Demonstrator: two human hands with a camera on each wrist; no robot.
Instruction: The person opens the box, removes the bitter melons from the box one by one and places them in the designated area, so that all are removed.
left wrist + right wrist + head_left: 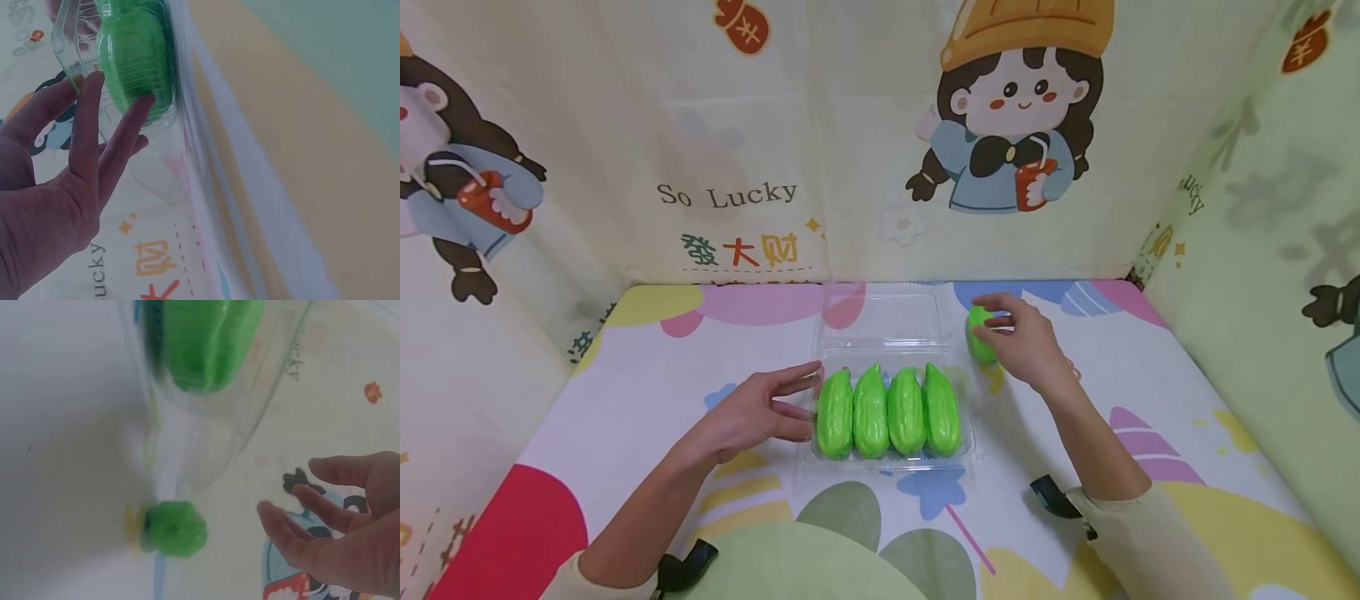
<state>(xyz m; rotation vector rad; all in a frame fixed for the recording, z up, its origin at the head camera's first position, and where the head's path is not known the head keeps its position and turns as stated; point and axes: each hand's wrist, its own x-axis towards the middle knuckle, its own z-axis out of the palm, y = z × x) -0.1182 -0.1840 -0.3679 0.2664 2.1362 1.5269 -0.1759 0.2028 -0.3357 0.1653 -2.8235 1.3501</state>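
Observation:
A clear plastic clamshell box [889,464] lies on the table with its lid [886,321] folded back away from me. Several glossy green cucumber-like vegetables [871,417] stand side by side in it. My left hand [760,417] is at the box's left side, fingers spread and mostly straight; in the left wrist view the fingertips [147,100] touch the clear wall. One more green vegetable [979,346] lies outside, right of the lid. Above it hovers my right hand [1026,342], fingers loosely bent and parted; in the right wrist view a gap separates them from the vegetable [178,528].
A colourful patterned cloth [715,317] covers the table. Printed fabric walls [865,142] rise at the back and both sides. Dark wrist-worn devices [688,567] sit near both sleeves.

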